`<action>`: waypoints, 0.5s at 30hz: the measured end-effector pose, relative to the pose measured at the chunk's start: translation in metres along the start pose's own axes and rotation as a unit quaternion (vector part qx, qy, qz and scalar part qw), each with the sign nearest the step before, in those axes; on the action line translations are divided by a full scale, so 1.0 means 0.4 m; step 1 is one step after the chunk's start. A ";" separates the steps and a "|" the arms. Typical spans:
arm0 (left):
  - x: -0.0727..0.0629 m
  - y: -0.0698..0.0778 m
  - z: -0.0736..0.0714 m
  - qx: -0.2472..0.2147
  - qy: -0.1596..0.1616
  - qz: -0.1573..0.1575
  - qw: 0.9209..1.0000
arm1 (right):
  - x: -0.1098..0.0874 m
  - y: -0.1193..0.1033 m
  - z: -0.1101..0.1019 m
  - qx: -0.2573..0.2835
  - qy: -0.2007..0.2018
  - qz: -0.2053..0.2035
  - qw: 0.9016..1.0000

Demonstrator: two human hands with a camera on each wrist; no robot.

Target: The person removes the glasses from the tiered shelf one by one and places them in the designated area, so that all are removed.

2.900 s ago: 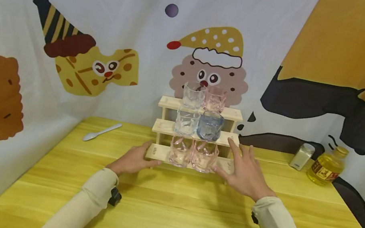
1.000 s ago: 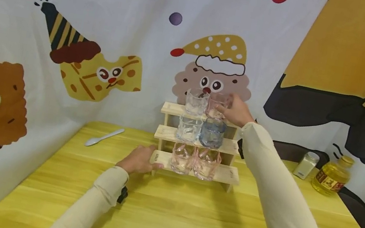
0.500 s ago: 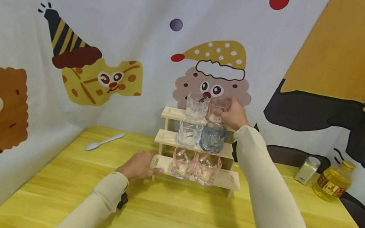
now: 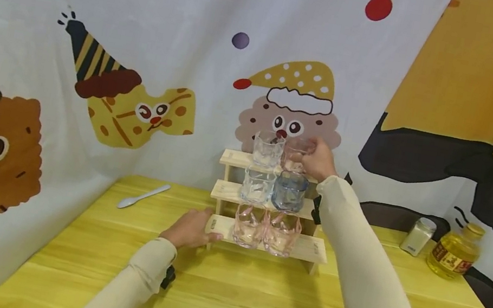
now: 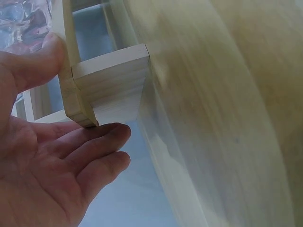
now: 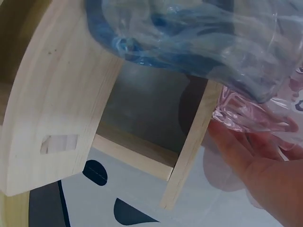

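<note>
Your right hand point(image 4: 321, 162) curls around the far, round pink glass cup point(image 4: 292, 156), likely breakable: hug its sides. Your left hand point(image 4: 190, 229) pinches the pale stepped wooden rack point(image 4: 311, 248).

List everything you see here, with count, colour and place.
Table: 1, yellow, foreground
Backdrop: 1, white, cartoon-printed, behind table
Shelf: 1, pale wood, on table
Clear glasses: 2, colourless, shelf's top left and middle left
Blue glass: 1, blue, middle right
Pink glasses: 3, pink, bottom pair and top right
Spoon: 1, pale grey, left of shelf
Jar: 1, clear, right of shelf
Bottle: 1, yellow, right of jar
Wrist devices: 2, black, at wrists
Sleeves: 2, cream, both forearms
Left hand: 1, gripping shelf's lowest tier, left end
Right hand: 1, holding top pink glass
</note>
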State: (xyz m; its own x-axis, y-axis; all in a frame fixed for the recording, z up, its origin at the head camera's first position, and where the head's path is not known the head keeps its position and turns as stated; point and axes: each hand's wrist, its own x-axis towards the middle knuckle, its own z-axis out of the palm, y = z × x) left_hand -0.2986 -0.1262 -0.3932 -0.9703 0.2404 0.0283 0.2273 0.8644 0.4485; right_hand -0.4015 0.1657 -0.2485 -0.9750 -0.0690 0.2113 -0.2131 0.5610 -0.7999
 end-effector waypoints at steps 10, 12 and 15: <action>0.001 0.007 -0.003 -0.005 -0.004 -0.016 1.000 | -0.008 0.007 -0.031 -0.008 0.025 -0.004 1.000; 0.002 0.007 -0.002 -0.003 -0.003 -0.019 1.000 | -0.013 0.005 -0.043 -0.007 0.022 -0.008 1.000; 0.003 0.012 0.005 -0.005 -0.006 -0.017 1.000 | -0.031 0.011 -0.071 -0.016 0.016 -0.013 1.000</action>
State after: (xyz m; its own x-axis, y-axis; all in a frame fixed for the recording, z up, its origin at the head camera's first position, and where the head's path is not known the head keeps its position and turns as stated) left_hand -0.2986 -0.1208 -0.3926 -0.9764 0.2158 0.0014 0.1924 0.8678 0.4582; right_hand -0.3886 0.1924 -0.2387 -0.9663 -0.0582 0.2506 -0.2364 0.5853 -0.7755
